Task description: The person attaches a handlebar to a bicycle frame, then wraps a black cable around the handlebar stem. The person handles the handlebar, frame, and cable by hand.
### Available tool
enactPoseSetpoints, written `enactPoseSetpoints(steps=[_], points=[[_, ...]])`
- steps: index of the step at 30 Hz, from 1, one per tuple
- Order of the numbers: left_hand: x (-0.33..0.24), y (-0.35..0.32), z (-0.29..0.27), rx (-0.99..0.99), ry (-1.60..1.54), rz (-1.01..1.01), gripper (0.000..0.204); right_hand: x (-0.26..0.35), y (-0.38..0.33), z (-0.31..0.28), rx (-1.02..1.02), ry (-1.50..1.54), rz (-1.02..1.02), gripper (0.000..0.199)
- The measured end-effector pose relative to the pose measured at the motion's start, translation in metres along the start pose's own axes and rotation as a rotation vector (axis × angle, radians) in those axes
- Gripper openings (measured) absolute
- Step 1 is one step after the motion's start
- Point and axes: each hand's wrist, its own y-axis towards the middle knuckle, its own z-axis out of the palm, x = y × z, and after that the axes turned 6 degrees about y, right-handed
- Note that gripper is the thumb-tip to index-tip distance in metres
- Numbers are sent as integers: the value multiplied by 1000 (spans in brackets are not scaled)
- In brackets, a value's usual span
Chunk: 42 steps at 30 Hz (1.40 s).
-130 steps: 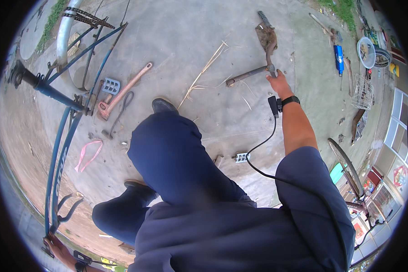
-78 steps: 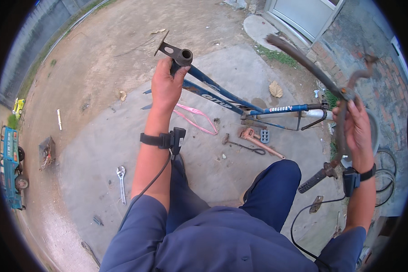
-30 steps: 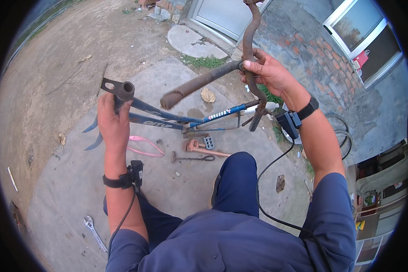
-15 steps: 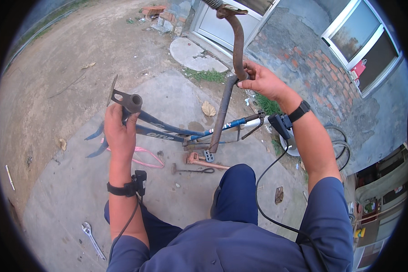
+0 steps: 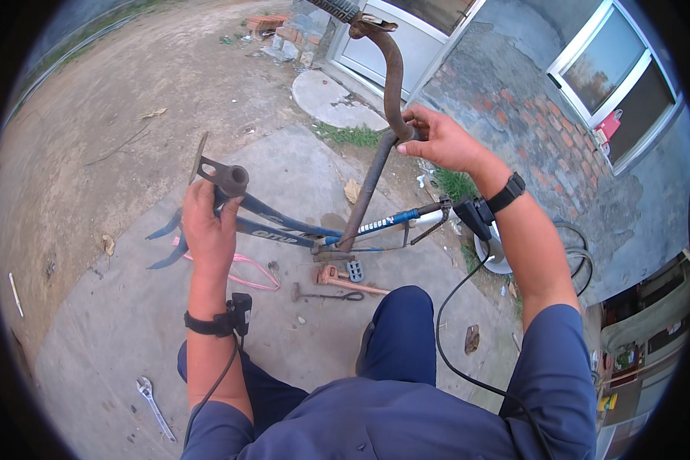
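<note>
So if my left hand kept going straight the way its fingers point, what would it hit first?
The left hand already touches the blue bike frame; just ahead sits the frame's round tube end. Beyond that, probably only bare ground, though depth is unclear.

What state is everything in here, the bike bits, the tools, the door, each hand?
Left hand: gripped on the blue bicycle frame, which is held off the ground.
Right hand: closed round the rusty handlebar, which stands upright, its stem down at the frame.
Wrench: lying flat on the concrete.
Pink strap: loose on the ground.
Rusty crank with pedal: lying detached.
Door: shut.
</note>
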Motion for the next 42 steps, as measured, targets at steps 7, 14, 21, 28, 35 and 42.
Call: enactPoseSetpoints(steps=[7,14,21,28,35,42], points=[[0,0,-1,-11,19,18,52,33,-3,5,70,-30,88,49],[3,2,-2,-4,57,31,48,51,-8,24,48,225,185,57],[0,1,-5,-7,7,31,49,42,-24,36,-4,422,205,54],[0,2,-4,-19,-19,28,50,31,-36,45,-166,558,165,50],[1,0,-4,-26,5,47,51,18,-58,68,16,917,143,62],[2,-1,-4,-32,23,52,50,6,-58,92,1,1037,65,69]])
